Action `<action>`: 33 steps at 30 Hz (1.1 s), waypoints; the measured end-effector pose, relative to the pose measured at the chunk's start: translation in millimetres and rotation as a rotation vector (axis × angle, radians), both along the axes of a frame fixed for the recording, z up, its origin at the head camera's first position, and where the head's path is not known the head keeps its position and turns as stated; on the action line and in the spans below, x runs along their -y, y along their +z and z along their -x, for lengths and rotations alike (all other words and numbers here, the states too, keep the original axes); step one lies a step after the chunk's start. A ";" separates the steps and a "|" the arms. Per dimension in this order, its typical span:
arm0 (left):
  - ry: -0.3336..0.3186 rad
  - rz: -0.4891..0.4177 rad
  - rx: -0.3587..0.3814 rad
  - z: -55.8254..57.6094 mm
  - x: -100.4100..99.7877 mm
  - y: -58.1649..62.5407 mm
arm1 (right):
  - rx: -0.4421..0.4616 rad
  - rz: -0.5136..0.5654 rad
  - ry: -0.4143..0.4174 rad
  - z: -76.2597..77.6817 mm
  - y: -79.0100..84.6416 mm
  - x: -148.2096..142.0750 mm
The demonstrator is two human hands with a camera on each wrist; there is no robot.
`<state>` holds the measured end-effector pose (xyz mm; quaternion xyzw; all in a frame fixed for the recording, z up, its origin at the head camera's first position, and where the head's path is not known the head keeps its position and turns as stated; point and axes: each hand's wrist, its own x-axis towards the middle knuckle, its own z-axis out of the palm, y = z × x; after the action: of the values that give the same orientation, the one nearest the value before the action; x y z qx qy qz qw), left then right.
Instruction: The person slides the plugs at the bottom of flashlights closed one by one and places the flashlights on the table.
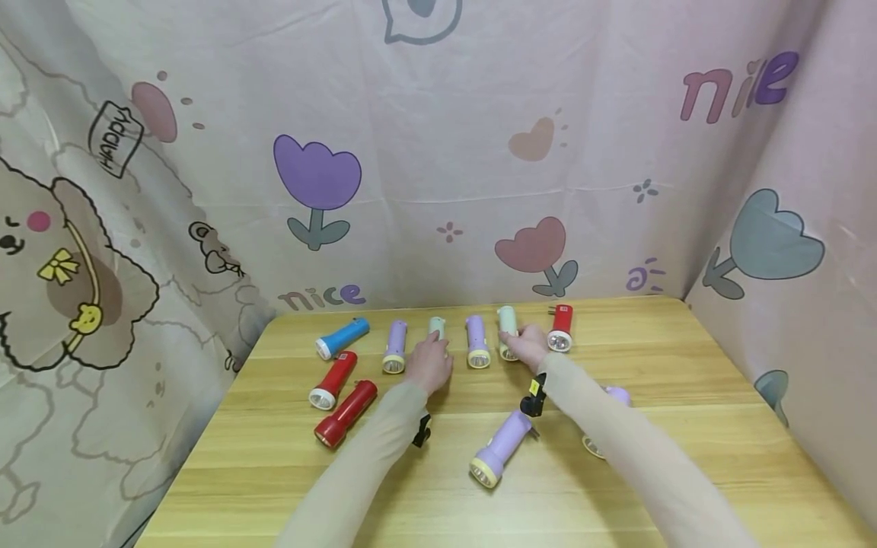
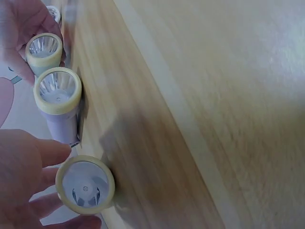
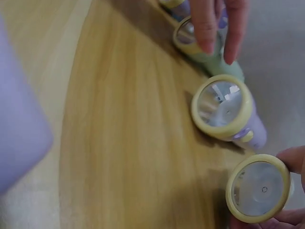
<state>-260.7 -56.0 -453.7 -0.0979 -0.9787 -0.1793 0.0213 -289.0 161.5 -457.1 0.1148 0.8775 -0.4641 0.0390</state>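
A pale green flashlight (image 1: 437,325) is held near twelve o'clock of the tabletop (image 1: 425,502). Toward three o'clock from it, a matching green flashlight (image 1: 507,320) is held too. Both round, clear fronts are ringed in pale yellow and turned toward six o'clock.

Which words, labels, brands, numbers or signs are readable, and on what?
"HAPPY": tilted, on the left cloth.
"nice": on the flowered cloth, upper right, letters crowded.
"nice": low on the flowered cloth, above the table.
Too small to read: the label on the rear right red flashlight and the yellow mark on the right wrist camera.
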 end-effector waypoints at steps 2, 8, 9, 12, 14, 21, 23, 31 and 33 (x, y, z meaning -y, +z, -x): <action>0.003 0.008 -0.013 1.1 -0.1 -1.2 | -0.002 -0.041 0.000 -0.1 -1.0 0.2; -0.003 0.008 -0.045 3.3 -1.0 -2.3 | -0.014 -0.159 0.012 0.9 -1.3 -1.8; -0.007 0.007 -0.045 3.5 -1.1 -2.3 | -0.018 -0.177 0.014 1.0 -1.4 -2.5; -0.015 -0.002 -0.033 4.1 -1.3 -2.4 | -0.031 -0.216 0.019 1.0 -1.6 -5.0; -0.015 -0.014 -0.019 4.9 -1.1 -2.6 | -0.040 -0.233 0.025 0.9 -1.5 -6.7; -0.025 -0.033 -0.006 9.0 -0.2 -6.2 | -0.040 -0.272 0.051 1.0 -1.3 -11.9; -0.029 -0.031 -0.008 9.3 -0.5 -6.4 | -0.040 -0.287 0.056 0.6 -1.3 -13.1; -0.115 0.023 -0.055 4.9 -14.7 6.4 | -0.029 -0.326 0.074 -0.1 -0.9 -13.8; -0.149 0.018 -0.083 2.8 -22.4 9.3 | -0.030 -0.335 0.078 -1.5 -0.6 -13.6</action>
<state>-263.5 -33.6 -444.4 -0.1781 -0.9685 -0.1676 0.0477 -287.5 175.1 -457.7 0.0786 0.9468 -0.3112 0.0244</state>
